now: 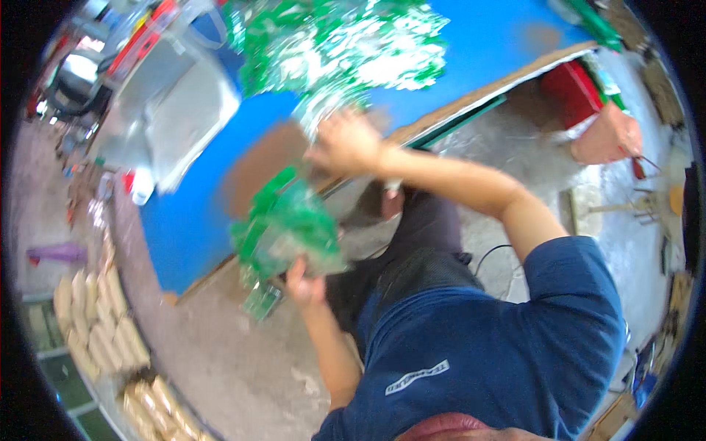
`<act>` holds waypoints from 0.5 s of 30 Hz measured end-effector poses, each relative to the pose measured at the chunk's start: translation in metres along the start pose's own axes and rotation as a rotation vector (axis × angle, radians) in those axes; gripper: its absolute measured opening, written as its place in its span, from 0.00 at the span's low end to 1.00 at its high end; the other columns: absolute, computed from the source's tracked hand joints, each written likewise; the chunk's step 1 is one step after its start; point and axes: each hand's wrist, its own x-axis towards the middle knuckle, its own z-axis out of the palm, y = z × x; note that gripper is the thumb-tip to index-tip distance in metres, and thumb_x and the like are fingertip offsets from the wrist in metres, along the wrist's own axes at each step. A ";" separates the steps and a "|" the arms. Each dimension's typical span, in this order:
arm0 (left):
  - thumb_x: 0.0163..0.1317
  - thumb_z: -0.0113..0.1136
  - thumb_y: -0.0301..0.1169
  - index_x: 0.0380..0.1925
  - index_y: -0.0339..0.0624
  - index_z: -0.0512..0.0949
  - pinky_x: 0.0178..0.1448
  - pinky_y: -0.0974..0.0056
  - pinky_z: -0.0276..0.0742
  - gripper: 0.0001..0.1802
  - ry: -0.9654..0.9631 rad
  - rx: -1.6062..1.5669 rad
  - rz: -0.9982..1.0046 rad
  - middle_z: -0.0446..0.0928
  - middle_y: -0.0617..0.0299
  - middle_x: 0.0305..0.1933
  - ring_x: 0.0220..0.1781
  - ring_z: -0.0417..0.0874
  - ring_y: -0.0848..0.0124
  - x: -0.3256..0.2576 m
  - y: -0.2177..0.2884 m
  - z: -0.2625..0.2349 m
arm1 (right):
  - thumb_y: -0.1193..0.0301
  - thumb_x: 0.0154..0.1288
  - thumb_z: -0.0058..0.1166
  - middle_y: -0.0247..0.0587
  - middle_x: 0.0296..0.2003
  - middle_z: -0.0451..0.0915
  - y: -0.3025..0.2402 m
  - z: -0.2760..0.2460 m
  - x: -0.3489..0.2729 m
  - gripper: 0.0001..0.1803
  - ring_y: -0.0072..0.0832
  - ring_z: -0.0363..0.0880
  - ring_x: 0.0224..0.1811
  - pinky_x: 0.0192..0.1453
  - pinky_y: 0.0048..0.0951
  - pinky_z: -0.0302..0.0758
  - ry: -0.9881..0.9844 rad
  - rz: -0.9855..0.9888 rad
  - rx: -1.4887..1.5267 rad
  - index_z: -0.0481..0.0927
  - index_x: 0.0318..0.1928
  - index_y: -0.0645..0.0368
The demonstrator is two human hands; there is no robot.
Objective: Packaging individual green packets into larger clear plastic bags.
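Observation:
My left hand (303, 283) is closed on a bunch of green and clear plastic bags (290, 224), held beside the table's near edge and above my lap. My right hand (347, 141) is over the edge of the blue table (184, 228), palm down, its fingers smeared by motion. Its fingertips are close to a clear, shiny piece of plastic at the near end of a wide heap of green and clear plastic packets (338, 48). Whether they grip that plastic cannot be made out.
At the table's left stands a grey-white bin or tray (173, 110), with a small white and red container (141, 185) near it. Stacked tan wrapped rolls (99, 320) lie at the lower left. A red box (571, 95) and a pink-topped stool (609, 138) are at the right.

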 end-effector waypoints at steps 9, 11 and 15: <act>0.61 0.63 0.29 0.69 0.32 0.63 0.78 0.43 0.58 0.36 -0.009 0.041 -0.033 0.69 0.50 0.69 0.71 0.67 0.53 0.001 0.003 0.037 | 0.51 0.67 0.59 0.62 0.62 0.73 0.104 -0.030 0.059 0.31 0.55 0.69 0.65 0.68 0.50 0.67 0.419 0.360 -0.049 0.75 0.63 0.60; 0.60 0.64 0.30 0.69 0.34 0.63 0.75 0.36 0.62 0.37 -0.117 0.056 -0.049 0.70 0.48 0.68 0.69 0.71 0.48 0.001 -0.005 0.042 | 0.40 0.63 0.55 0.69 0.70 0.59 0.175 -0.038 0.056 0.42 0.70 0.54 0.73 0.73 0.71 0.49 0.498 0.629 -0.104 0.67 0.71 0.49; 0.60 0.62 0.27 0.69 0.35 0.64 0.75 0.43 0.64 0.36 -0.076 0.095 0.054 0.71 0.52 0.67 0.68 0.72 0.53 -0.004 -0.011 0.030 | 0.32 0.63 0.47 0.70 0.74 0.52 0.143 0.001 0.034 0.46 0.70 0.45 0.76 0.75 0.71 0.42 0.083 0.524 -0.245 0.63 0.74 0.42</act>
